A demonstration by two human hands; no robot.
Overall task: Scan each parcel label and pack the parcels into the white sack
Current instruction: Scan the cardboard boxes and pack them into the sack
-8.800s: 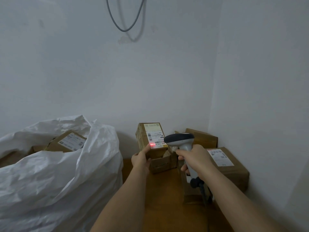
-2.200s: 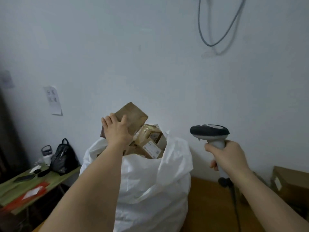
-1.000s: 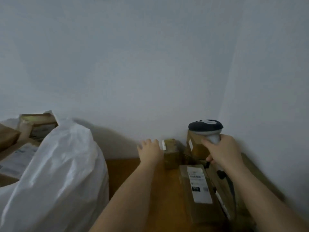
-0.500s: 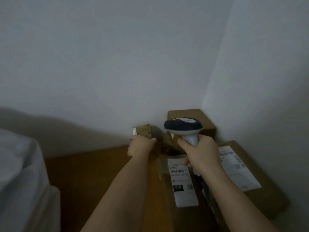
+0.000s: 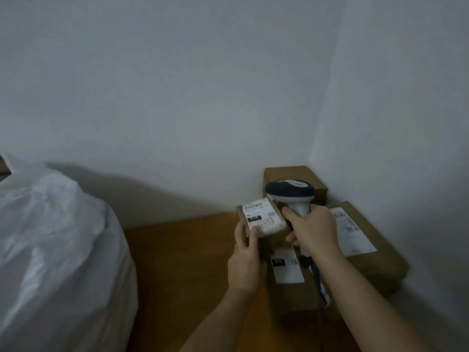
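Cardboard everywhere in this corner lol. Left hand grips a small parcel from below, label tilted up, held just above the wooden floor. Right hand is wrapped round the handle of the scanner, head right beside the label. Reddish marks show on the label, so I'd say this is the scanning step. Next move is probably swinging the parcel left into the white sack. Three more boxes sit by the wall, waiting.
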